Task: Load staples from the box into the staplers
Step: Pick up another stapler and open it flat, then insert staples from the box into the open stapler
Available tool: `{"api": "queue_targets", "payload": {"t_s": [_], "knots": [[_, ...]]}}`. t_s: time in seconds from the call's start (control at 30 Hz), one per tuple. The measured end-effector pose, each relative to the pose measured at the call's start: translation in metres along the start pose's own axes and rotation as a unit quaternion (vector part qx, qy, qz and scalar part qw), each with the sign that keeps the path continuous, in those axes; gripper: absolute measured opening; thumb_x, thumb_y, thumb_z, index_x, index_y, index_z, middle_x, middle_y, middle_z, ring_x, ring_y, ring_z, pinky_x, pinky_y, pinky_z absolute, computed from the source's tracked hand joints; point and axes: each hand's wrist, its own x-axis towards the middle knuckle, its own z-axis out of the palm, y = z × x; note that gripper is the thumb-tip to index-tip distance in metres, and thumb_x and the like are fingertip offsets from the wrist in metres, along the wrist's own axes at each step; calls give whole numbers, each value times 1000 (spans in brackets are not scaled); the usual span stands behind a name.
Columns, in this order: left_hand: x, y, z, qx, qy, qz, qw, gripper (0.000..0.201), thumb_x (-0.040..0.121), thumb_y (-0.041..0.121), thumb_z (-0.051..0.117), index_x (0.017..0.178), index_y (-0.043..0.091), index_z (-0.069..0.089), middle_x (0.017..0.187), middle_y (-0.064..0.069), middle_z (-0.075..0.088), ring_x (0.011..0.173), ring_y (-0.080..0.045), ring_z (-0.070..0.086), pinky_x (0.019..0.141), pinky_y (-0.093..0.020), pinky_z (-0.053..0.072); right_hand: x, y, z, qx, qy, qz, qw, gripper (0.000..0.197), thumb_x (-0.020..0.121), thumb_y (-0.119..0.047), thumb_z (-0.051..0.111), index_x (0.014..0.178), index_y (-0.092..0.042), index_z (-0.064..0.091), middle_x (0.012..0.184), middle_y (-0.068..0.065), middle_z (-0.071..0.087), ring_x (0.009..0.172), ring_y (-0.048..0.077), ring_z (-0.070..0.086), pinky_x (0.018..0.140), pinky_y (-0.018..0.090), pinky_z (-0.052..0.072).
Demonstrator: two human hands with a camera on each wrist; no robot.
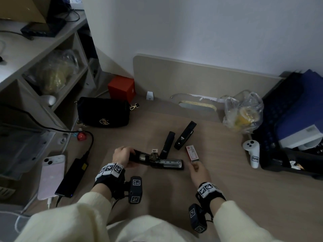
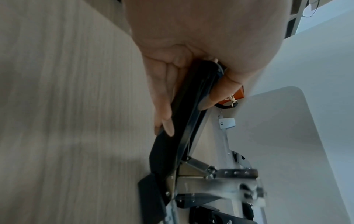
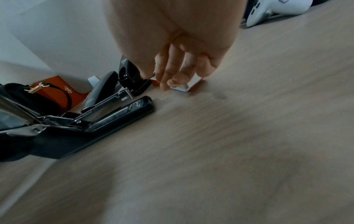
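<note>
pale matt wood-grain desk top (image 1: 218,189). opened black glossy plastic stapler (image 1: 155,160) with bare shiny metal staple channel (image 3: 107,101). small red-and-white paper staple box (image 1: 192,153). smooth white plastic controller (image 1: 251,152). black velvety cloth handbag (image 1: 103,111). crinkled clear plastic bag (image 1: 244,110).

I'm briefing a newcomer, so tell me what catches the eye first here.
The opened stapler at the desk's centre, its cover held by the left hand. Right of it, the right hand reaches for the staple box. Two closed staplers lie behind.
</note>
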Motion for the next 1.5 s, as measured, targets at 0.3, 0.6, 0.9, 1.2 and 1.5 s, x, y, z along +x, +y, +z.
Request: {"api": "queue_targets", "payload": {"t_s": [0.3,0.6,0.9,1.2,1.5], "knots": [[8,-9,-3,48,-22,9,999,10,83,8,53,83,12,62,103,-22,63,82,-41,67,51,-39,57,23,16,-14,-174,43,3,984,24,93,-32,51,106,-21,67,108,10,67,97,31,64,78,35,52],[12,-4,-5,73,-39,32,996,23,83,23,59,95,7,69,99,-12,65,96,-30,62,65,-44,60,36,12,-11,-307,23,18,951,27,92,-35,47,106,-22,66,104,7,66,93,30,66,69,30,47],[19,-9,-2,98,-24,58,993,28,84,32,59,96,9,70,102,-13,66,96,-29,62,59,-38,58,33,10,-13,-317,12,8,948,25,92,-20,47,110,-24,64,121,6,54,104,29,61,79,32,47],[22,-12,0,119,-8,65,991,32,80,44,63,92,15,70,103,-10,67,99,-26,62,56,-37,59,22,6,-16,-316,-1,4,949,25,93,-15,44,116,-14,53,121,10,54,105,32,59,79,35,45],[23,-14,0,114,-17,60,991,32,82,43,63,95,15,69,105,-12,67,99,-27,63,52,-31,54,28,9,-9,-213,3,7,977,32,88,-10,50,119,-10,57,115,16,57,103,37,57,83,39,49]]}}
